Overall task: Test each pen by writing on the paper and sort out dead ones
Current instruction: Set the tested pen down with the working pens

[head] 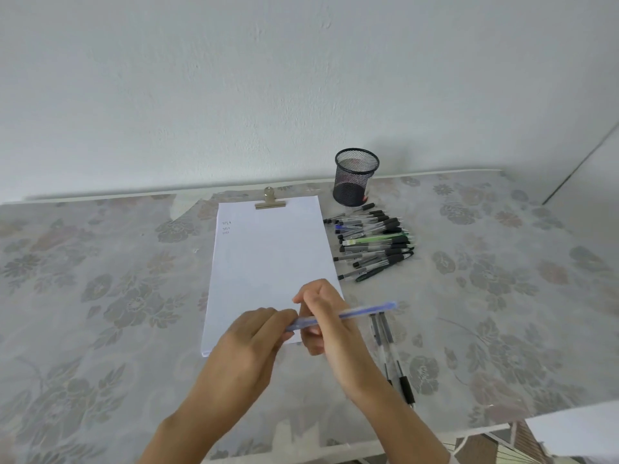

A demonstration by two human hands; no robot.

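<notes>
paper (pixel 268 262) mid-table | pen pile (pixel 371 239) right of it | mesh cup (pixel 355 177) behind pile

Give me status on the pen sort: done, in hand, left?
Early. Done: three test marks at the top left of the paper, and a few set-aside pens by the right forearm; dead or good, cannot tell. In hand: left hand and right hand grip a blue pen above the paper. Left: the pile of pens; the mesh cup shows no pens.
</notes>
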